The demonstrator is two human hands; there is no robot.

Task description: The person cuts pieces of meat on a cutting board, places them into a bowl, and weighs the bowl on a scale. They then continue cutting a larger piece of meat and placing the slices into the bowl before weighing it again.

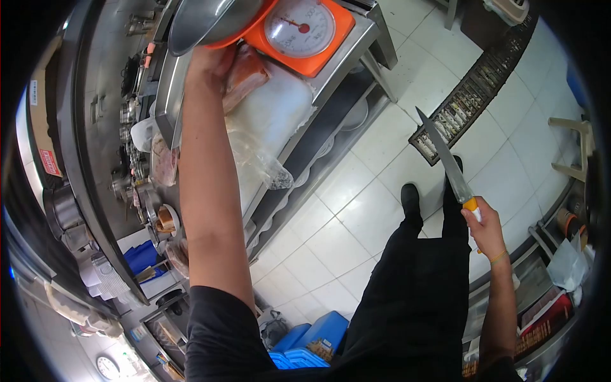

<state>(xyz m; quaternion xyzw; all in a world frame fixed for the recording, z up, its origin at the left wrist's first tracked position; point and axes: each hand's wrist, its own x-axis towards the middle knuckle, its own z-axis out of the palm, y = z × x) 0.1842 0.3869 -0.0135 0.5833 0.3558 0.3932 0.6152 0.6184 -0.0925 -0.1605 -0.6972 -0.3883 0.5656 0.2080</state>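
My right hand (pixel 485 227) is closed around the yellow and white handle of a long kitchen knife (pixel 445 153), held over the floor with its blade pointing up and away from me. My left arm reaches across the steel table, and my left hand (pixel 213 62) is at the orange kitchen scale (pixel 340 41), just below its metal bowl (pixel 202 24). The bowl hides the fingers of that hand. Beside the wrist lies a piece of pinkish-orange meat or fish (pixel 247 75), partly in clear plastic. A white cutting board (pixel 273 105) lies under it, with a crumpled plastic bag (pixel 267 167) nearby.
A floor drain grate (pixel 477 89) crosses the white tiles. Plates sit on the shelf under the steel table (pixel 369 38). Blue bins (pixel 318 337) stand near my legs. A plastic stool (pixel 576 149) and a loaded rack (pixel 541 312) are on the right.
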